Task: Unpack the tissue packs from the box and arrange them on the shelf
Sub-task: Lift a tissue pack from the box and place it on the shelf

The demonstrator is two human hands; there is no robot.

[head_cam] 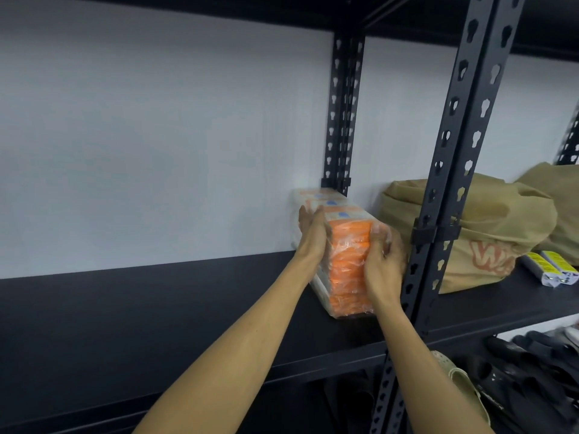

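- The black shelf [156, 308] runs across the view against a pale wall [156, 136], carried by perforated black uprights [463, 151].
- Two tan cloth bags [488, 233] sit on the shelf to the right of the front upright, one printed with orange lettering.
- A wrapped bundle of tissue packs [347, 261], orange on its near end and pale on top with small blue marks, stands on the shelf at the right end of the left bay, running back to the wall beside the rear upright.
- The left hand [313, 236] lies flat against the bundle's left side, fingers straight and pressing.
- The right hand [383, 264] is on the bundle's right front corner, fingers curled around the plastic wrap.
- Small yellow-and-grey packets [550, 269] lie on the shelf at the far right, just in front of the bags.
- Dark items, blurred, fill the lower shelf at bottom right.
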